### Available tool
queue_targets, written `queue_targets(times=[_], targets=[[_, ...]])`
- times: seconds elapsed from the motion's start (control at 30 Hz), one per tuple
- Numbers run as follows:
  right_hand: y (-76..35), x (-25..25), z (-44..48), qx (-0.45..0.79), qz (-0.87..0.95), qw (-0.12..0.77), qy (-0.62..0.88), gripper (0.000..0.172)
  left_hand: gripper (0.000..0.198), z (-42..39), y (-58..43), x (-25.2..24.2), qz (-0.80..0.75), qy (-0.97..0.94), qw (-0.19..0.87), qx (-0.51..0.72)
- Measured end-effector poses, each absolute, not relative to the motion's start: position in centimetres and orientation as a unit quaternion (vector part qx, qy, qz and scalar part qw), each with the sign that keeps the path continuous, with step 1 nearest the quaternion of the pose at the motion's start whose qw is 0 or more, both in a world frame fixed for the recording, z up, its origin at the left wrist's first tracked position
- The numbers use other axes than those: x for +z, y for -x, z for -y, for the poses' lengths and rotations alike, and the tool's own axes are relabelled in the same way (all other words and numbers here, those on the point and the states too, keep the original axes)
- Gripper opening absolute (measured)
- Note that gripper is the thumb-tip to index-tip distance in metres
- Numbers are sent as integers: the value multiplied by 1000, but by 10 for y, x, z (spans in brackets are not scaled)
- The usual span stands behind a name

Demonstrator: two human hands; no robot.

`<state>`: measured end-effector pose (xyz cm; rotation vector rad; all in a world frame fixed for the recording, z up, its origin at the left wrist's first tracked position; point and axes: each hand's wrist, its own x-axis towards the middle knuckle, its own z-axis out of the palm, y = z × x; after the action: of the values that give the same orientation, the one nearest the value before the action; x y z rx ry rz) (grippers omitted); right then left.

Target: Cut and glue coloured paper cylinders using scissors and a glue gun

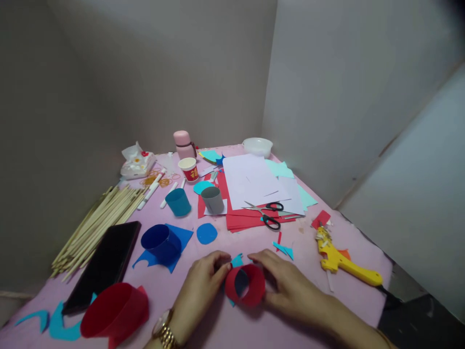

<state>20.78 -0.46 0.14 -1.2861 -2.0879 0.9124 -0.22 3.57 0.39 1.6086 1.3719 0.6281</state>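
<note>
A red paper ring point(256, 286) is between my hands near the front of the table, with a grey-blue surface showing inside its opening. My left hand point(207, 278) grips its left side, thumb and forefinger bent near the rim. My right hand point(281, 283) curves round the right side, fingertips at the far edge and lower right. A light-blue paper piece point(237, 261) shows just beyond and partly under the ring. Nearby lie a blue paper disc point(207, 233) and a dark-blue paper cup point(162, 243) on blue paper.
A larger red paper ring point(116, 310), a phone point(103, 264) and wooden sticks point(98, 225) are on the left. Scissors point(267, 209) lie on paper sheets point(250, 182). To the right is a yellow glue gun point(341, 261). Teal point(178, 202) and grey point(212, 200) paper tubes stand mid-table.
</note>
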Motion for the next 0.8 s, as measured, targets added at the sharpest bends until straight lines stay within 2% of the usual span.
queue_targets(times=[0.1,0.23,0.4,0.5,0.63,0.8], targets=[[-189,-8,7,341,766,244,486,43,31,-35,4,4,-565,-674,402,258],[-186,-13,4,319,770,211,511,44,41,-22,17,-5,-546,-702,385,249],[-184,-13,-2,306,777,192,516,26,74,-4,26,-14,-535,-725,384,202],[-180,-16,-4,293,779,188,522,24,77,0,22,-18,-551,-723,364,203],[-178,-20,-4,297,773,191,527,29,72,2,17,-29,-555,-730,325,230],[-185,-24,2,323,762,211,520,55,77,9,19,-41,-538,-763,271,236]])
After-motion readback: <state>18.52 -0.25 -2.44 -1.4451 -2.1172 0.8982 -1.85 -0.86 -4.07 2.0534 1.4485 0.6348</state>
